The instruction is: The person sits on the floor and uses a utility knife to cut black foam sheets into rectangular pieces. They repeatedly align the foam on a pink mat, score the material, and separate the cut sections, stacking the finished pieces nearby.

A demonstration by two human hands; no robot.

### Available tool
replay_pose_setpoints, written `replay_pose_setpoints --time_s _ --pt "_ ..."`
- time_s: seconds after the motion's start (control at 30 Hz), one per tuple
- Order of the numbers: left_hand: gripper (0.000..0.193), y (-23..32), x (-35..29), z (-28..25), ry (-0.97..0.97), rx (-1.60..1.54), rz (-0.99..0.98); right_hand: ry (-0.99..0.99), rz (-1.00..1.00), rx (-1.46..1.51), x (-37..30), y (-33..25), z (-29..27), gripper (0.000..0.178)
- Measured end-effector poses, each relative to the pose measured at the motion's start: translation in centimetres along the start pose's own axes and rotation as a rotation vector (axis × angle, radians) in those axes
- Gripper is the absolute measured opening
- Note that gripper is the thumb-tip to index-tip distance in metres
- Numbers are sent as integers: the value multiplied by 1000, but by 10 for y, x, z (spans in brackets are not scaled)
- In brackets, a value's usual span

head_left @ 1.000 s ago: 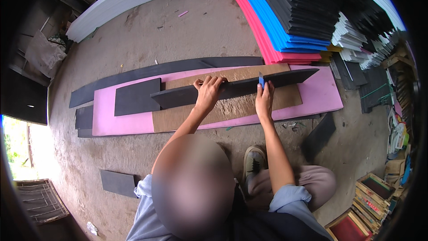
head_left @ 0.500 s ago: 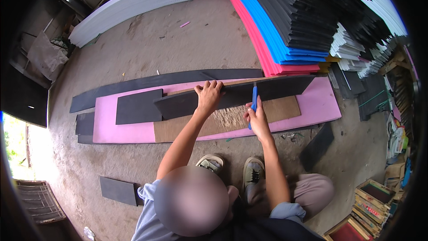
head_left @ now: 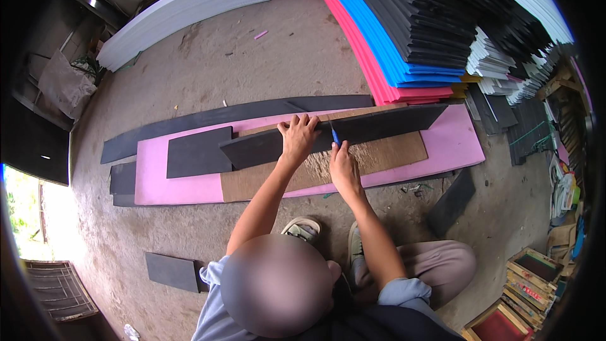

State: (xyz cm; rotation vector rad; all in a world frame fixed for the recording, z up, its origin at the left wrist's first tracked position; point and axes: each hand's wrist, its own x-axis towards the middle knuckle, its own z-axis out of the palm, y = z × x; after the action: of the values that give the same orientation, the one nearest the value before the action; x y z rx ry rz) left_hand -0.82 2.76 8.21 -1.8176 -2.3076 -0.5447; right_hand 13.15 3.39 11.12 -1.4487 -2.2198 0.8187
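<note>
A long black foam strip (head_left: 391, 123) lies slanted across a brown board (head_left: 394, 150), which is worn rough in its middle. Under the board spreads a pink foam sheet (head_left: 151, 180). My left hand (head_left: 297, 142) grips the strip, its fingers curled over the far edge. A blue-handled cutter knife (head_left: 335, 136) is closed in my right hand (head_left: 344, 169), just right of the left one. Its blade meets the strip near the left fingertips; how deep it sits is unclear. Left of the strip rests a black rectangular foam piece (head_left: 199, 153).
Tall stacks of black foam sheets (head_left: 435, 31), blue sheets (head_left: 372, 31) and pink-red sheets (head_left: 350, 41) stand far right. White sheets (head_left: 189, 16) are stacked far left. Loose black pieces (head_left: 172, 271) lie on the floor. Wooden frames (head_left: 530, 287) sit near right.
My right hand has moved left along the strip with the cutter knife, closer to my left hand. The left hand keeps its place on the strip.
</note>
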Motion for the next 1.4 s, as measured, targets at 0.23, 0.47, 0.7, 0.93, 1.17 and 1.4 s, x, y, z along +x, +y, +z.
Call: replay_pose_setpoints --time_s 0.23,0.47,0.7,0.93,1.17,1.4 --pt "28 3 -1 -1 32 11 4 46 29 -82 0 1 10 36" --pt "28 3 -3 -1 34 0 9 24 32 -63 -2 -1 8 34" --pt "31 4 -5 -4 35 -4 14 34 19 -60 -5 0 8 30" --pt "31 6 -9 -4 46 73 36 20 91 -89 -7 -3 9 29" --pt "22 7 -12 -4 97 -15 31 -24 84 -85 3 -2 9 30" --pt "19 11 -14 -6 48 -57 -9 -180 89 -122 22 9 13 31"
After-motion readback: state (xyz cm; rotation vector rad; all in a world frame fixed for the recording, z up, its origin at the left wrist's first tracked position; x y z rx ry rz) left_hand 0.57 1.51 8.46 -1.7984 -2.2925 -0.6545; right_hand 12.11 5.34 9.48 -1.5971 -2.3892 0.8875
